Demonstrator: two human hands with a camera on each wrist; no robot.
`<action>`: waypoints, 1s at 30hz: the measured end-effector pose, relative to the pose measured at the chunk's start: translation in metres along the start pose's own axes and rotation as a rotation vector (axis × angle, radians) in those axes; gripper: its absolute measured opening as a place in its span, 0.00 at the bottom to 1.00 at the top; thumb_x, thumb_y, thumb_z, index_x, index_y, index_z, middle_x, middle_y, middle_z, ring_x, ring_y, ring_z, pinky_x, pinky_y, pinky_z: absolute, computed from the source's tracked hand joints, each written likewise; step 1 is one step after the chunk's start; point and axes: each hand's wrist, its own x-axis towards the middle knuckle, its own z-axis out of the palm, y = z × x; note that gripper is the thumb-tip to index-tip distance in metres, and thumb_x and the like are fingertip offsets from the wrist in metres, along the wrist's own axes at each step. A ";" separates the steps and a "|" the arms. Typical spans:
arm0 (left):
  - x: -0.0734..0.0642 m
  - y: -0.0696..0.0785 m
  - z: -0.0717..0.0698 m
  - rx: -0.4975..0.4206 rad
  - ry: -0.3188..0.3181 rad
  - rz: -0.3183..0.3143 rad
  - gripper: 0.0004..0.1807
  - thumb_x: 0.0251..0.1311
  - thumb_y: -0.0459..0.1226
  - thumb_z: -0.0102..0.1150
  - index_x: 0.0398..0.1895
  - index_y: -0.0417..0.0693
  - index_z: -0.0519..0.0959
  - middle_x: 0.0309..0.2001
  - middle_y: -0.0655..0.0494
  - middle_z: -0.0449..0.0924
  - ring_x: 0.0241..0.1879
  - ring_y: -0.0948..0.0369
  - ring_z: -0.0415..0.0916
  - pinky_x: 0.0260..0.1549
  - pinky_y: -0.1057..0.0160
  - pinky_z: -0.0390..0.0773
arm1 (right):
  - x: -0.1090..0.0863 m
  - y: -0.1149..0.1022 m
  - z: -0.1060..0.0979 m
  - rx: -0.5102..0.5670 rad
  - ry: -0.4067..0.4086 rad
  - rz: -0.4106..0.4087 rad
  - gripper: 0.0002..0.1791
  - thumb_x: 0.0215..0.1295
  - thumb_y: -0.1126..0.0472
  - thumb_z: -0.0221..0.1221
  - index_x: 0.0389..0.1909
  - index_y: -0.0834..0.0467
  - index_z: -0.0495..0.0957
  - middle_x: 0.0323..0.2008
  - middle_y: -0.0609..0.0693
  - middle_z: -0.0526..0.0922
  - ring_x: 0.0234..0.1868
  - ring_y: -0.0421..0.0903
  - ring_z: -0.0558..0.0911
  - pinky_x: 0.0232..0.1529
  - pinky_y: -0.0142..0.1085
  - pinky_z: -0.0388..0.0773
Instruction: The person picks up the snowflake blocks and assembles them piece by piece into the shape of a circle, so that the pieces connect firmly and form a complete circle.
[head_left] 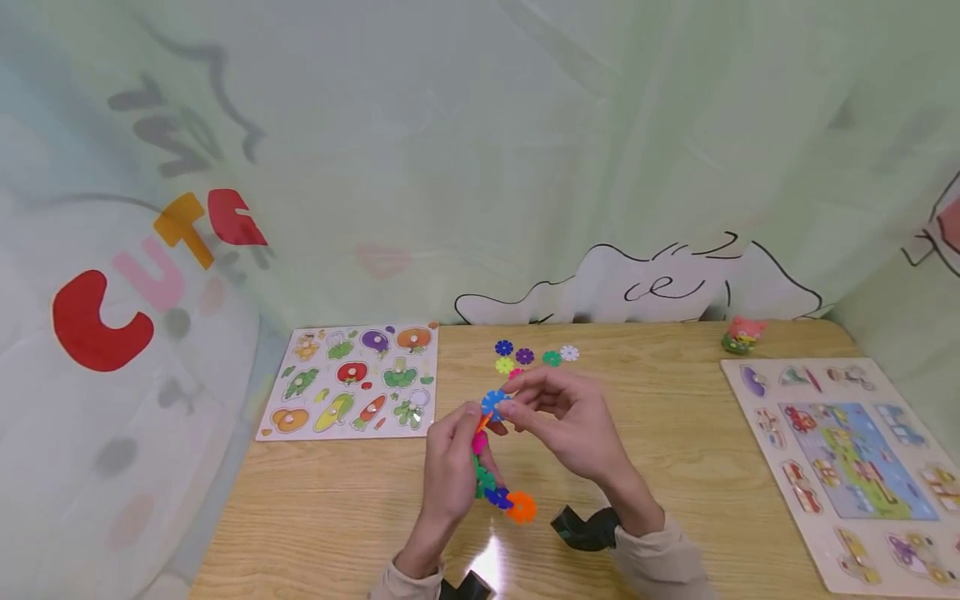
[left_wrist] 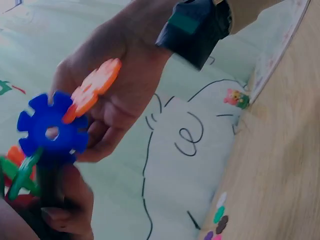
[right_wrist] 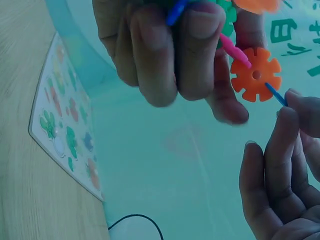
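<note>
Pale green curtain [head_left: 420, 167] behind wooden table [head_left: 315, 517]

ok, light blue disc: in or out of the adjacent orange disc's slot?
Looks in, at least partly: in right wrist view, light blue disc, edge-on, reaches inside orange disc's rim. Full seating: cannot tell.

From up top, the head camera looked forward and down over the wood-grain table [head_left: 675, 417] to the printed curtain [head_left: 450, 167]. In tight, the left-wrist view, rolled sideways, faced the right hand [left_wrist: 115, 75], with the pink-topped figurine [left_wrist: 236, 98] beyond! The right-wrist view, rolled too, sat close to the left hand [right_wrist: 160, 60], the vegetable puzzle board [right_wrist: 61, 120] farther back; the head view shared all four.
</note>
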 end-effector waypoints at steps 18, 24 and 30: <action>0.013 -0.019 -0.008 -0.520 0.102 -0.122 0.19 0.77 0.34 0.26 0.35 0.45 0.71 0.19 0.59 0.77 0.11 0.62 0.76 0.14 0.67 0.81 | 0.016 0.065 -0.055 -0.448 0.079 0.192 0.21 0.78 0.58 0.62 0.67 0.59 0.80 0.50 0.60 0.87 0.48 0.55 0.86 0.50 0.45 0.89; 0.015 -0.020 -0.014 -0.530 0.101 -0.136 0.22 0.81 0.41 0.25 0.36 0.48 0.73 0.18 0.61 0.77 0.10 0.63 0.75 0.12 0.66 0.79 | 0.021 0.115 -0.086 -0.705 0.046 0.216 0.29 0.76 0.65 0.59 0.74 0.68 0.69 0.71 0.77 0.68 0.70 0.77 0.69 0.72 0.72 0.63; 0.014 -0.018 -0.012 -0.489 0.032 -0.127 0.22 0.85 0.46 0.35 0.35 0.46 0.72 0.17 0.62 0.77 0.11 0.64 0.77 0.14 0.67 0.81 | 0.022 0.141 -0.089 -0.841 -0.137 0.248 0.31 0.78 0.62 0.55 0.79 0.64 0.64 0.80 0.75 0.53 0.77 0.82 0.54 0.72 0.80 0.53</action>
